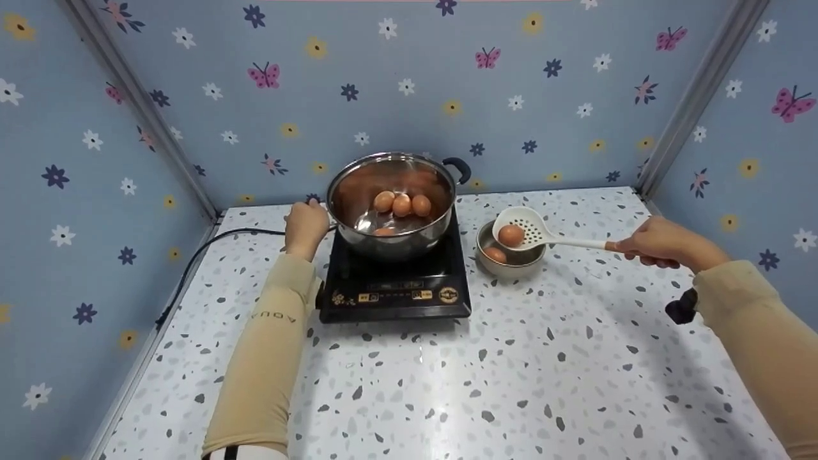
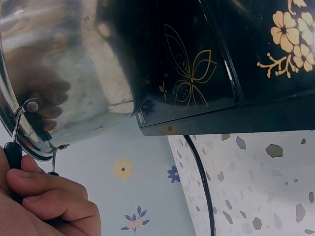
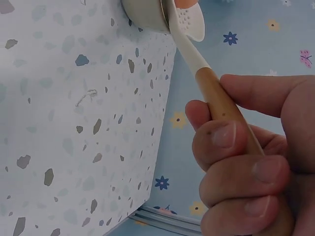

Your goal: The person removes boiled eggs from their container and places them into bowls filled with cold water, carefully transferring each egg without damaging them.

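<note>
A steel pot (image 1: 396,241) holds several brown eggs (image 1: 402,205). My left hand (image 1: 305,229) grips its near-left handle; in the left wrist view the fingers (image 2: 59,199) curl round the black handle grip (image 2: 14,153). With my right hand (image 1: 668,243) I hold a white slotted skimmer (image 1: 533,230) by its wooden handle (image 3: 221,98), fingers wrapped round the wood. One brown egg (image 1: 510,236) lies in the skimmer's head, above a small metal bowl (image 1: 511,272). Inside that bowl sits another egg (image 1: 494,255), partly covered by the skimmer in the head view.
Under the pot is a black induction cooker (image 1: 396,305) with gold markings. Its cable (image 1: 211,243) runs off to the left. A speckled white table (image 1: 447,390) stretches in front, and flowered blue panels (image 1: 377,76) stand at the back and both sides.
</note>
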Available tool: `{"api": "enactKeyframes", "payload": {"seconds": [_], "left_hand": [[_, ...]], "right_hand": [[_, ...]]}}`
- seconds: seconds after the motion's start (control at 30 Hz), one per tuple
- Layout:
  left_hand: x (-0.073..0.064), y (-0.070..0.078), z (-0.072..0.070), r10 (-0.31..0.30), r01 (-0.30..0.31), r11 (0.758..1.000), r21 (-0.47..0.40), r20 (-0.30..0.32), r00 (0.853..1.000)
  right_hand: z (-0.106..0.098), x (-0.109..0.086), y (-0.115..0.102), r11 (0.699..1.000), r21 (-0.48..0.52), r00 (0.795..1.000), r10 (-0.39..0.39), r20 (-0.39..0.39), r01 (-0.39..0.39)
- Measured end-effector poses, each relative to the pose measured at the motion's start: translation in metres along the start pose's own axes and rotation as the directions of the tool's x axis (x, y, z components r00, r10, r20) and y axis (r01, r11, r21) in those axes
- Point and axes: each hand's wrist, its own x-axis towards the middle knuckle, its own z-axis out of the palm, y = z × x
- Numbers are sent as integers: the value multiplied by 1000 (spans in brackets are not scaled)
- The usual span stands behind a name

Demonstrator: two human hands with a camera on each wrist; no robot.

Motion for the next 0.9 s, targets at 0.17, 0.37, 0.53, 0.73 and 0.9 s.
{"api": "enactKeyframes", "payload": {"seconds": [0.17,0.37,0.53,0.73,0.9], "left_hand": [[2,5,-2,3,-3,1000,-2,3,1000],[1,6,-3,0,0,1000,-3,-2,1000],[0,6,-3,-4,4,1000,5,-2,1000],[-1,4,-1,-25,25,1000,12,-8,1000],[-2,2,0,-30,30,1000,-8,-2,1000]], "right_hand": [[1,-2,-6,999,-31,1000,-14,-18,13],[6,-5,-15,998,-69,999,-16,-43,13],[12,-8,-20,991,-129,997,-33,-68,24],[22,-12,-30,979,-203,994,-51,-99,30],[29,-16,-36,962,-270,983,-85,-163,39]]}}
